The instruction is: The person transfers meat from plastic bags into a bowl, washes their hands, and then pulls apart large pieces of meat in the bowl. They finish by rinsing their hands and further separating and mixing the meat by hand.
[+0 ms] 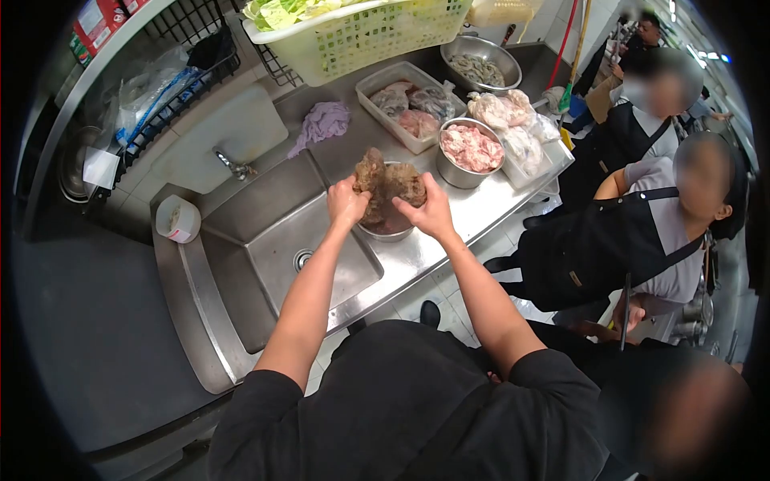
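My left hand (349, 202) is closed round a brown, rough-textured clump (371, 172), which it holds up over the left side of a round metal pot (388, 235). On the right side, the fingers of my right hand (431, 210) grip a second brown clump (407, 186) above the same pot. Dark contents show between the two lumps. What exactly the clumps are I cannot tell. Just right of the pot stands a metal pot of pink raw meat (472, 149).
A steel sink (321, 252) with a faucet (234, 164) lies to the left. Behind are a purple cloth (322, 124), a tub of bagged meat (417, 122), a bowl of shrimp (479, 70) and a basket of greens (361, 40). Several people stand to the right, one person (622, 228) close by the counter.
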A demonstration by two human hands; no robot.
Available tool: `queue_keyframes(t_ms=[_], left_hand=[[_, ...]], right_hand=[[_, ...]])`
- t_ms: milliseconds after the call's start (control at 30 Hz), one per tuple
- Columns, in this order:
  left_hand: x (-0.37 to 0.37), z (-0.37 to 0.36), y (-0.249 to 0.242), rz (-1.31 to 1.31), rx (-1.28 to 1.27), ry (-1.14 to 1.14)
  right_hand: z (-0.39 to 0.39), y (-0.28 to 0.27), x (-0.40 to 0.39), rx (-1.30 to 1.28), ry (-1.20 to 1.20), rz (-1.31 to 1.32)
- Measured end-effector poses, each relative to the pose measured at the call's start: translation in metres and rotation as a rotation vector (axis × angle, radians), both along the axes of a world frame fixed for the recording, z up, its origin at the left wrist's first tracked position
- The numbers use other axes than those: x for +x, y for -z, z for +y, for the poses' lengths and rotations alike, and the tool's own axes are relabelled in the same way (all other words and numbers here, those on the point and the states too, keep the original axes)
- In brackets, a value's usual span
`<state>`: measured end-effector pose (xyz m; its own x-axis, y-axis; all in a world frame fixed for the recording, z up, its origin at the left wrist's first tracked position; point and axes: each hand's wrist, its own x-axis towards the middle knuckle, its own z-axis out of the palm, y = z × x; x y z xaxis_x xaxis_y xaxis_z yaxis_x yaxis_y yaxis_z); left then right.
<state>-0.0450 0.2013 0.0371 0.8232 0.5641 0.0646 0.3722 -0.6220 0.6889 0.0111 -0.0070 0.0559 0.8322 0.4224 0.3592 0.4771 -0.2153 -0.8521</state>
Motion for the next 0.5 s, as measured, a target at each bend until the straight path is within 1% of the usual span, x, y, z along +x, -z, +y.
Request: queue_keyframes(t_ms=[33, 67, 167, 200, 267, 400, 467, 500], left_hand=[[0.0, 0.002, 0.003, -0.017, -0.004, 0.006], [0.0, 0.002, 0.002, -0.036, -0.008, 0.012], [-0.001, 0.0, 0.0, -0.024, -0.033, -0.01], [-0.001, 0.0, 0.001, -0.026, -0.032, -0.007], [-0.002, 0.003, 0.001, -0.046, -0.072, 0.019], [-0.001, 0.005, 0.004, -0.043, -0.068, 0.032], [-0.001, 0.005, 0.005, -0.054, -0.038, 0.023], [0.0, 0.005, 0.006, -0.056, -0.037, 0.024]], right_hand=[[-0.003, -0.002, 0.004, 0.029, -0.062, 0.17], [-0.005, -0.002, 0.01, 0.027, -0.059, 0.171], [-0.011, 0.0, 0.029, 0.116, -0.136, 0.349], [-0.012, 0.002, 0.036, 0.118, -0.134, 0.347], [-0.014, 0.006, 0.046, 0.185, -0.224, 0.496], [-0.02, 0.01, 0.059, 0.172, -0.266, 0.549], [-0.02, 0.016, 0.064, 0.2, -0.275, 0.671], [-0.021, 0.02, 0.067, 0.2, -0.275, 0.669]])
